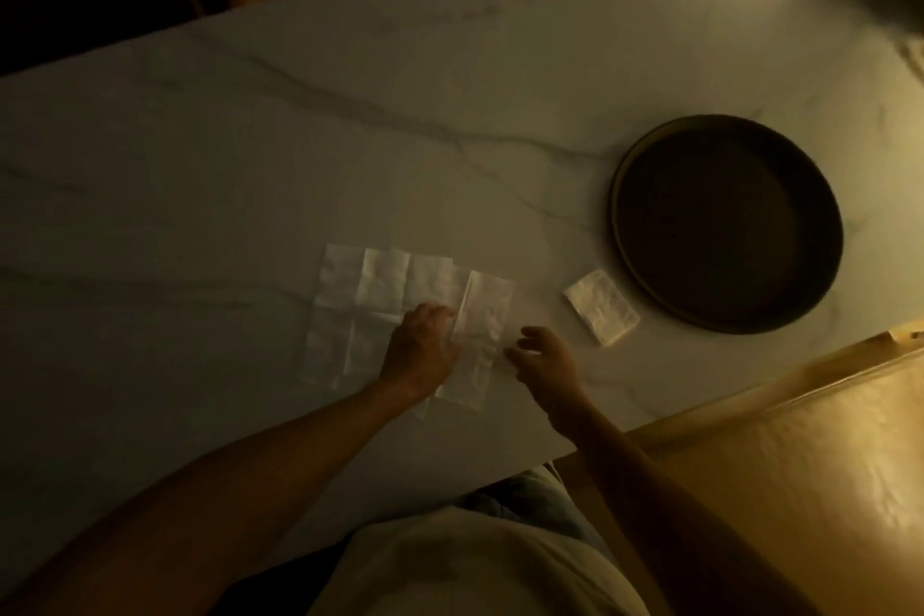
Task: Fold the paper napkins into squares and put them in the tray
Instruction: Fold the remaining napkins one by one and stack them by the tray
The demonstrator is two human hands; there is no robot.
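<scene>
Open napkin (360, 310): lies flat on the table, well to the left of the tray, creased into a grid, with its right-hand strip (480, 340) folded over on top.
Left hand (422, 348): rests on the open napkin at the edge of the folded strip, fingers bent down onto the paper; whether it pinches the flap or only presses it, I cannot tell.
Right hand (545, 358): hovers just beside the napkin's right edge, on the tray side, fingers spread and loosely curled, holding nothing.
Folded napkin (602, 308): a small thick square, between the open napkin and the tray, just outside the tray's rim and not yet in it.
Tray (630, 235): round, dark, shallow, nothing visible inside.
Table (250, 140): pale marble-look top with grey veins.
Step in hand: probably folding the open napkin in strips. To do it well, keep the left hand pinning the crease, line up the edges along the old fold lines, then smooth the fold flat.
Count: two napkins, one open and one folded; one tray; two hands.
</scene>
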